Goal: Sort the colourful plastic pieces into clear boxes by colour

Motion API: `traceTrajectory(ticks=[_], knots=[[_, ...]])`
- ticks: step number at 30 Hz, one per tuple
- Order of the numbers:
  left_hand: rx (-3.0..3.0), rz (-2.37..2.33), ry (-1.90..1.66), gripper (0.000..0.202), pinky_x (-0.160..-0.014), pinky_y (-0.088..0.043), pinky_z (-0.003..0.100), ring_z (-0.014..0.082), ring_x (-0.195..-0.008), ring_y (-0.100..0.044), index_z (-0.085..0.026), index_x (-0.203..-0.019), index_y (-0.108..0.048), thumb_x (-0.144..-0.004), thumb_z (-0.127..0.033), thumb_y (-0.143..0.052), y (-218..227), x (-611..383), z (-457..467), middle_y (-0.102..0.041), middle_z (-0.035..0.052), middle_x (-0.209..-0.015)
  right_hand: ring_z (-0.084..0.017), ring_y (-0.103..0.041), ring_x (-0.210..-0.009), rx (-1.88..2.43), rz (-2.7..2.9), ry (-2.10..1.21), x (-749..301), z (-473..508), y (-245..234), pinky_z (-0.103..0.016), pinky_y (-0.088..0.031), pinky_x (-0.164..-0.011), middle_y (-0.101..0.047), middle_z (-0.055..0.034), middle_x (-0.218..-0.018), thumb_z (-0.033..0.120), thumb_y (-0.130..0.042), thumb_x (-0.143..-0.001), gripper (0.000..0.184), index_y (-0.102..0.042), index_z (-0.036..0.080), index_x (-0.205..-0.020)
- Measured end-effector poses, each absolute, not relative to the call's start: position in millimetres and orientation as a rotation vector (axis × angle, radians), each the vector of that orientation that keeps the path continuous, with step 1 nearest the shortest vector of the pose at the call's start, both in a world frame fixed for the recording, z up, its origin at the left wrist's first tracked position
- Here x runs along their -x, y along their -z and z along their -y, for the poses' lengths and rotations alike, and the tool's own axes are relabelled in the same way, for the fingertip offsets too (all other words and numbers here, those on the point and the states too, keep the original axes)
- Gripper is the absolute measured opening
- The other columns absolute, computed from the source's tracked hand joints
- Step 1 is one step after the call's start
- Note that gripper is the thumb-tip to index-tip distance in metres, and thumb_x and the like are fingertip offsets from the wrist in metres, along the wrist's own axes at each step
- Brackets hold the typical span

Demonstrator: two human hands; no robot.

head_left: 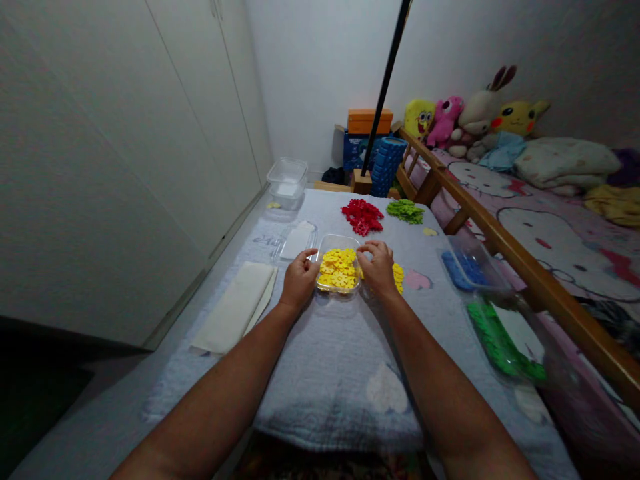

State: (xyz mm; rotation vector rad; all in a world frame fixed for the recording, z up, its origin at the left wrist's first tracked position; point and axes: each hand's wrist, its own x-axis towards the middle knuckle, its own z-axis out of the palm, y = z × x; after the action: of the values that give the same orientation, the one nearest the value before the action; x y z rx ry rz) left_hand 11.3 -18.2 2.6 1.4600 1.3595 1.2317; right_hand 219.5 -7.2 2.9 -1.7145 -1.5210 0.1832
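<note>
A clear plastic container sits in front of me on the cloth, holding a heap of yellow flower-shaped plastic pieces. My left hand is closed with thumb and fingers at the container's left rim. On the opposite side, my right hand grips the right rim with bent fingers. More yellow pieces lie on the cloth just beyond my right hand, partly covered by it. Behind the container are a pile of red pieces and a smaller pile of light green pieces.
A clear lid with a white label and folded cream cloth lie left. Stacked clear containers stand far left. Containers of blue pieces and green pieces line the right, beside a wooden bed rail. A black pole rises behind.
</note>
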Motion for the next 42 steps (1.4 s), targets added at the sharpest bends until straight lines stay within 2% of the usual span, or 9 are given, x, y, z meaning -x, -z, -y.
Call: traceTrajectory(ticks=[3, 8, 11, 15, 20, 26, 35, 42], knots=[[-1.449, -1.354, -1.23, 0.049, -0.057, -0.032, 0.025, 0.0124, -0.056, -0.041, -0.01, -0.119, -0.069, -0.078, -0.034, -0.057, -2.6, -11.2, 18.0, -0.041, -0.0081, -0.059, -0.03, -0.056, -0.117, 1.705, 1.512, -0.131, -238.3, 5.0, -3.0, -0.048, -0.037, -0.11, -0.066, -0.0114, -0.119, 0.027, -0.058, -0.087, 0.021, -0.076, 0.023, -0.097], [-1.431, -1.354, -1.231, 0.048, -0.056, -0.032, 0.025, 0.0123, -0.055, -0.041, -0.011, -0.119, -0.069, -0.078, -0.035, -0.058, -2.4, -11.9, 18.1, -0.041, -0.0081, -0.059, -0.03, -0.057, -0.116, 1.757, 1.549, -0.09, -275.0, 8.0, -1.0, -0.049, -0.038, -0.109, -0.067, -0.0109, -0.114, 0.028, -0.059, -0.086, 0.019, -0.076, 0.023, -0.094], [-1.445, -1.359, -1.232, 0.047, -0.056, -0.032, 0.025, 0.0123, -0.055, -0.041, -0.012, -0.118, -0.069, -0.079, -0.034, -0.057, -3.1, -12.3, 18.4, -0.041, -0.008, -0.058, -0.034, -0.051, -0.124, 1.853, 1.645, -0.072, -280.0, 16.6, 4.4, -0.053, -0.037, -0.108, -0.065, -0.0106, -0.126, 0.031, -0.067, -0.082, 0.019, -0.077, 0.026, -0.097], [-1.459, -1.374, -1.229, 0.046, -0.056, -0.032, 0.025, 0.0122, -0.055, -0.041, -0.012, -0.117, -0.069, -0.079, -0.034, -0.057, -4.3, -12.4, 18.6, -0.041, -0.0081, -0.058, -0.039, -0.042, -0.134, 1.908, 1.87, -0.084, -270.5, 27.0, 10.8, -0.058, -0.031, -0.112, -0.06, -0.011, -0.14, 0.035, -0.076, -0.076, 0.029, -0.078, 0.026, -0.103], [-1.464, -1.373, -1.23, 0.047, -0.057, -0.032, 0.025, 0.012, -0.055, -0.04, -0.012, -0.118, -0.069, -0.079, -0.034, -0.058, -3.9, -12.2, 19.2, -0.04, -0.0084, -0.059, -0.039, -0.038, -0.139, 1.92, 1.962, -0.122, -264.3, 30.6, 13.3, -0.06, -0.028, -0.113, -0.059, -0.0102, -0.144, 0.036, -0.074, -0.079, 0.029, -0.078, 0.028, -0.106], [-1.45, -1.362, -1.229, 0.048, -0.057, -0.032, 0.025, 0.0116, -0.055, -0.039, -0.01, -0.12, -0.068, -0.08, -0.033, -0.058, -2.7, -11.5, 19.1, -0.04, -0.0085, -0.059, -0.035, -0.044, -0.133, 1.848, 1.923, -0.119, -265.2, 29.8, 14.0, -0.054, -0.03, -0.112, -0.063, -0.009, -0.136, 0.029, -0.073, -0.079, 0.025, -0.076, 0.027, -0.103], [-1.458, -1.353, -1.234, 0.048, -0.057, -0.032, 0.024, 0.0116, -0.055, -0.039, -0.01, -0.12, -0.068, -0.08, -0.034, -0.057, -1.5, -11.9, 18.5, -0.039, -0.0085, -0.059, -0.029, -0.053, -0.117, 1.824, 1.792, -0.192, -260.9, 30.0, 4.8, -0.042, -0.037, -0.101, -0.069, -0.0084, -0.118, 0.027, -0.07, -0.081, 0.005, -0.071, 0.023, -0.083], [-1.449, -1.352, -1.236, 0.048, -0.057, -0.032, 0.024, 0.0115, -0.056, -0.039, -0.011, -0.12, -0.068, -0.081, -0.035, -0.058, 0.3, -11.6, 17.9, -0.04, -0.0082, -0.06, -0.027, -0.057, -0.11, 1.815, 1.685, -0.125, -260.7, 27.2, 8.4, -0.041, -0.038, -0.101, -0.071, -0.008, -0.108, 0.024, -0.065, -0.085, 0.01, -0.074, 0.023, -0.084]])
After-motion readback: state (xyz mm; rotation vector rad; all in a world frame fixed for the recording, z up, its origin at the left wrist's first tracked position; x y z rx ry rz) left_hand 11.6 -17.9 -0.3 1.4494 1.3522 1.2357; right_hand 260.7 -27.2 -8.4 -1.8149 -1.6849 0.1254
